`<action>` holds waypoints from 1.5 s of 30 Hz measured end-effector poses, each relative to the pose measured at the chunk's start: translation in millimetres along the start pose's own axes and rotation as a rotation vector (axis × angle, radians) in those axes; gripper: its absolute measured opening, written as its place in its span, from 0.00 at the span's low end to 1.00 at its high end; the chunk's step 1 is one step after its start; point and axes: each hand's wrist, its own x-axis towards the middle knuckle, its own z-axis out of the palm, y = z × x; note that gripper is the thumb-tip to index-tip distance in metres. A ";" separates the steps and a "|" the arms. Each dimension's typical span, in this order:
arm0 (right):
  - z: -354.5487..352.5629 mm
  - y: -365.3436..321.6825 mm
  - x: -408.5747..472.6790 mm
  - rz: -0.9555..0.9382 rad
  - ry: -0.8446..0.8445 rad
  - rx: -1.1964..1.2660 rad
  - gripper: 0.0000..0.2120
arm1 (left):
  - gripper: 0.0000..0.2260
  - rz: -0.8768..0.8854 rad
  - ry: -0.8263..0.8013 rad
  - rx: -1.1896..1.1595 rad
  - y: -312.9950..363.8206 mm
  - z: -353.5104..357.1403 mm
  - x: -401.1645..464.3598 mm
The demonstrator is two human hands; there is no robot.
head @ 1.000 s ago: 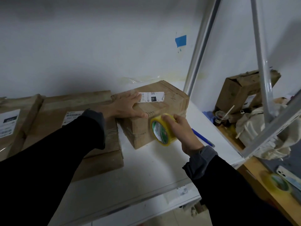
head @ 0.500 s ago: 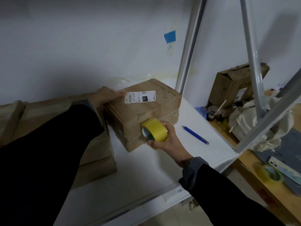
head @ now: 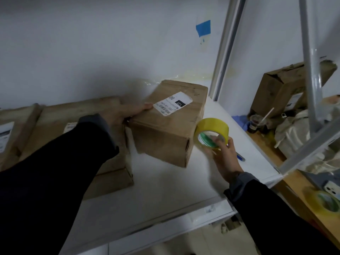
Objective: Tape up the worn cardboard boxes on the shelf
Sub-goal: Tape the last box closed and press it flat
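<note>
Gripping the cardboard box (head: 165, 133) at its 9 o'clock edge, left hand (head: 127, 115) has fingers curled over the top and thumb toward the label. Box sits on the white shelf (head: 165, 190), turned corner-on. White shipping label (head: 173, 103) on top reads "122" in a black patch, plus "122-122-001"-like print, blurred; small QR code beside it. Right hand (head: 223, 155) holds the yellow tape roll (head: 211, 132), fingers through its green-printed core, roll touching the box's 3 o'clock side. Flat boxes (head: 73, 122) stacked at 9 o'clock, labels unreadable. Blue pen (head: 241, 157) just behind right hand. Second tape roll (head: 325, 201) at 4 o'clock. Blue tape patch (head: 203, 28) on wall, 12 o'clock.
</note>
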 end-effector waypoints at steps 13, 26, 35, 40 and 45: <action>11.8 -1.9 26.4 0.179 -0.034 0.050 0.14 | 0.19 -0.018 0.046 -0.446 -16.3 54.7 -75.6; 93.3 -133.1 65.2 -0.531 -0.276 -1.054 0.19 | 0.22 -0.075 0.186 -1.038 -65.8 145.0 -60.3; 130.8 -110.6 55.2 -0.815 -0.503 -1.386 0.21 | 0.04 0.009 0.607 -0.028 -71.8 135.8 -80.8; 128.5 -90.5 51.6 -0.884 -0.426 -1.406 0.18 | 0.12 0.504 0.830 -0.520 -38.8 124.1 -101.0; 125.9 -83.9 58.1 -0.836 -0.482 -1.322 0.21 | 0.47 0.421 0.504 -0.100 -21.9 91.3 -96.9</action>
